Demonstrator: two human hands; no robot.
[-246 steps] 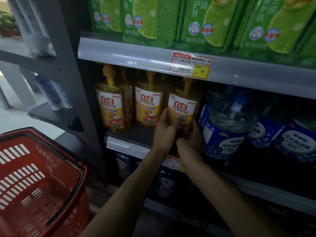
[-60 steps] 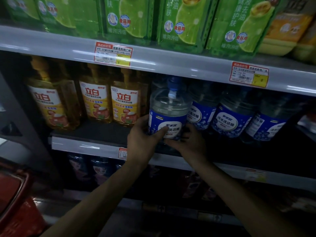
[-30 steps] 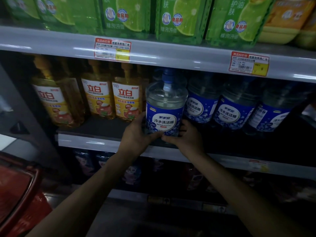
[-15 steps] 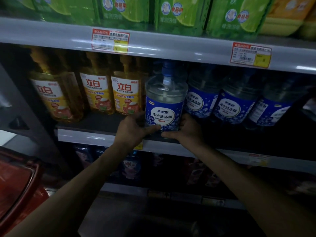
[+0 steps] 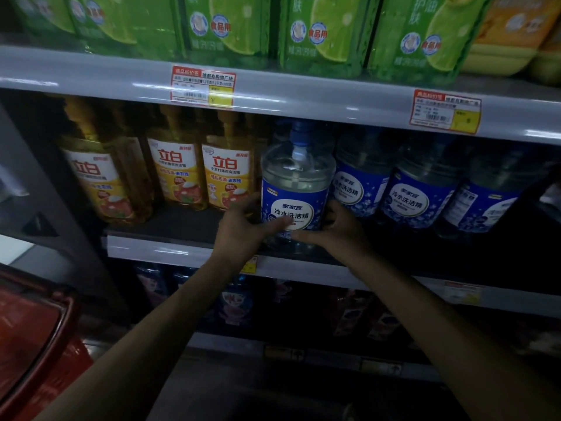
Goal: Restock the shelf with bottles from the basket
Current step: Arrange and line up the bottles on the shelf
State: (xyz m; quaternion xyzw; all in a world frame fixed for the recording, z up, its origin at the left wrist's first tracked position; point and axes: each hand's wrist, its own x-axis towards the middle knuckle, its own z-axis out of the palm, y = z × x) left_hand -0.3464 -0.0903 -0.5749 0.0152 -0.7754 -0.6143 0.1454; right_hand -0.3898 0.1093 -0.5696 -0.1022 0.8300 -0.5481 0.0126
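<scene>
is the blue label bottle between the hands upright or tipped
Upright: the blue-label bottle has its cap on top and label level, with the left hand and right hand gripping its lower sides.

The left hand and right hand are gripping a clear bottle with a blue label from either side, low down, thumbs lying across its front. The bottle is sitting upright at the front edge of the middle shelf, between yellow bottles on its left and more blue-labelled bottles on its right. Green packs are standing on the shelf above. A red basket is showing low down, off the shelf's left end
</scene>
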